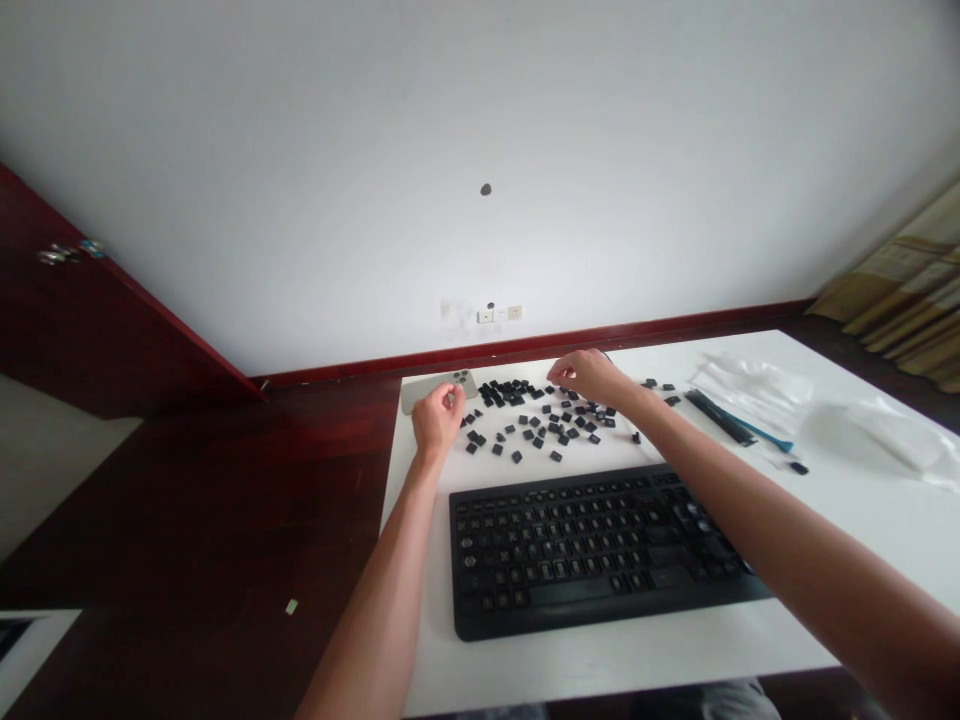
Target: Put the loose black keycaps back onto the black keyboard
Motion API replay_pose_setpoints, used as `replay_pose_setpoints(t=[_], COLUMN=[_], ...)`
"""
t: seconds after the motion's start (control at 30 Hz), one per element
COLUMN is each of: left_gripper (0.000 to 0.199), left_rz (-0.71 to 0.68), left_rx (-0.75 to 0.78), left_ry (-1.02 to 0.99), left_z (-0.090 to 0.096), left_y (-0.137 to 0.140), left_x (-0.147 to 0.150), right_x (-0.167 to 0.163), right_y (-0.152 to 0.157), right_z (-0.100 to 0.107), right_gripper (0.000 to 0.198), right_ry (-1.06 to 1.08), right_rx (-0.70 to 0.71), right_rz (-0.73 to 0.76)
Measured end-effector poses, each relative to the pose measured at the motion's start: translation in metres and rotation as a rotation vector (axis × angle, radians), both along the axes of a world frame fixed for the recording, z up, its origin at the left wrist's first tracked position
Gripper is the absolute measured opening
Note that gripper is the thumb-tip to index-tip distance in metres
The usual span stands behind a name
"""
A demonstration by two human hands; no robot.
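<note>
A black keyboard (570, 595) lies on the white table, with many of its key positions bare of caps. Behind it, loose black keycaps (555, 457) are scattered, denser towards the back. My left hand (436, 420) is raised at the table's left side, in front of a phone (417, 391); its fingers are curled in a pinch, and what they hold, if anything, is too small to tell. Over the far keycaps reaches my right hand (586, 374), thumb and fingers bent together. Its fingertips are partly hidden, so any cap between them cannot be made out.
Right of the keycaps lie a dark strip-like bundle (716, 416), a blue thin-handled tool (772, 441) and clear plastic wrapping (750, 385). More plastic (892, 430) covers the table's right side. A wall (337, 200) with sockets (514, 312) stands behind; a red door (90, 310) is at left.
</note>
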State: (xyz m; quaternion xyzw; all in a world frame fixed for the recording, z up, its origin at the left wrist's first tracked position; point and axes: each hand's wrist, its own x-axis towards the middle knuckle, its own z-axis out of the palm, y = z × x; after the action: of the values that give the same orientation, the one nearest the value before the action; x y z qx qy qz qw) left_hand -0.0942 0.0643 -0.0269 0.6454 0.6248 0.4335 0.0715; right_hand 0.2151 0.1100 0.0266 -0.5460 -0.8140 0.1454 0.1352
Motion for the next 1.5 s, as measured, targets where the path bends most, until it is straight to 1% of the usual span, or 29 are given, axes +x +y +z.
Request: replay_pose_setpoints(t=[0.1,0.17,0.37,0.47,0.53,0.57,0.6,0.67,0.73,0.77,0.83,0.93,1.0,1.1,1.27,1.4,1.5], left_gripper=[0.035,0.036,0.034,0.034,0.034,0.033,0.031,0.03,0.039,0.043,0.045,0.038,0.034,0.033,0.037,0.042,0.045], left_rz=[0.001,0.004,0.01,0.013,-0.025,-0.064,-0.118,-0.219,-0.293,-0.322,-0.371,-0.43,-0.466,-0.495,-0.515,-0.595,-0.625], left_rx=[0.009,0.01,-0.017,-0.009,0.007,0.015,0.021,0.035,0.043,0.044,0.041,0.025,0.007,-0.016,-0.064,-0.108,-0.134], left_ry=[-0.001,-0.007,-0.012,-0.005,-0.004,-0.005,-0.004,-0.006,-0.02,-0.032,-0.056,-0.087,-0.108,-0.14,-0.202,-0.235,-0.266], left_z=[-0.001,-0.001,-0.001,0.0,0.001,0.002,0.003,0.007,0.01,0.012,0.014,0.016,0.015,0.015,0.015,0.016,0.016], left_y=[0.0,0.0,0.0,-0.002,-0.005,-0.008,-0.011,-0.018,-0.023,-0.025,-0.027,-0.027,-0.027,-0.027,-0.028,-0.029,-0.029], left_x=[0.0,0.0,-0.001,0.002,0.008,0.012,0.017,0.026,0.032,0.034,0.035,0.033,0.033,0.034,0.036,0.037,0.037], right_x=[-0.012,-0.018,-0.018,-0.016,-0.017,-0.019,-0.022,-0.028,-0.034,-0.037,-0.039,-0.04,-0.039,-0.039,-0.043,-0.048,-0.051], right_y=[-0.003,-0.003,-0.003,-0.006,-0.011,-0.014,-0.017,-0.024,-0.031,-0.034,-0.04,-0.045,-0.046,-0.047,-0.052,-0.058,-0.063], right_z=[-0.001,-0.004,-0.013,-0.009,-0.005,-0.002,-0.001,0.001,0.0,-0.001,-0.005,-0.011,-0.015,-0.017,-0.016,-0.014,-0.012], right_gripper=[0.021,0.021,0.017,0.014,0.017,0.021,0.026,0.036,0.044,0.046,0.043,0.033,0.03,0.028,0.028,0.032,0.032], right_ry=[-0.01,-0.021,0.007,0.042,0.117,0.206,0.331,0.645,0.911,1.001,1.112,1.164,1.171,1.159,1.175,1.209,1.187], right_rx=[-0.005,-0.007,-0.023,-0.011,-0.029,-0.075,-0.154,-0.402,-0.659,-0.756,-0.882,-0.971,-0.987,-0.967,-0.937,-0.916,-0.876], right_rz=[0.081,0.096,0.093,0.077,0.047,0.027,0.013,0.014,0.04,0.048,0.035,0.002,-0.019,-0.05,-0.042,-0.068,-0.044])
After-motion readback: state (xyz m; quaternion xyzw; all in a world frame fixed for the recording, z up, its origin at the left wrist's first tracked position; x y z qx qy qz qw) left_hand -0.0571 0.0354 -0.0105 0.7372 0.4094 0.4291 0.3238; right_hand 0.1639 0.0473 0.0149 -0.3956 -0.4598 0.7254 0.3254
